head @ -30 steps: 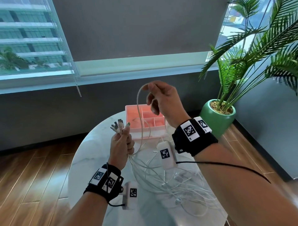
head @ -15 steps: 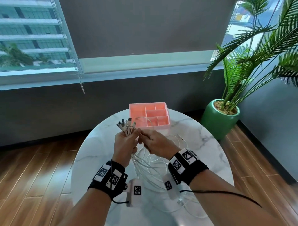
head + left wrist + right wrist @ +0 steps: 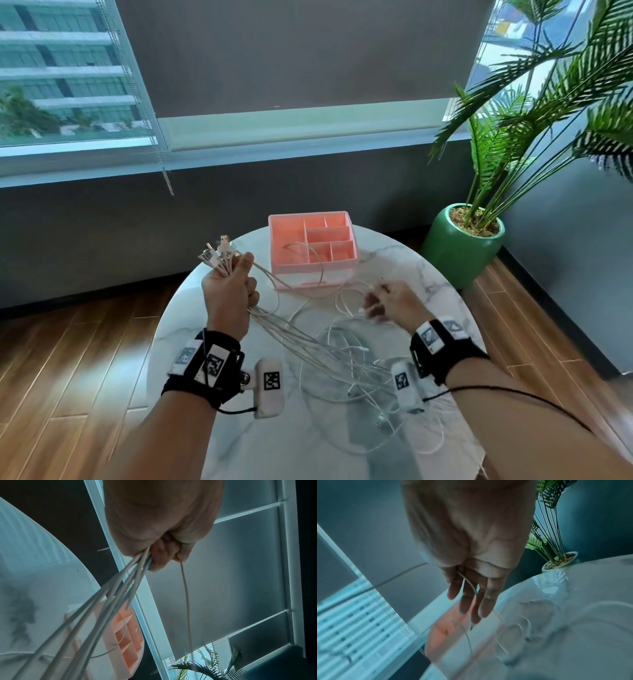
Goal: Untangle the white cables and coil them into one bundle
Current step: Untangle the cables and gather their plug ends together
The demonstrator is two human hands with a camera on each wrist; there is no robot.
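While the left hand clenches a sheaf of white cables with their plugs fanned above the fist, the head view shows the rest sprawled in loose loops on the marble table, on the near side of the pink organiser. One strand loops into the organiser and could snag on its thin dividers and drag the light plastic box if pulled. The right hand, near the organiser's right corner, is blurred.

From the left wrist, the fingers are curled tight on several smooth round strands; one thinner strand hangs apart and might slip out.

From the right wrist, the fingers lie nearly straight, a slick cable running across them, unpinched as far as shows; I judge it could slide free.
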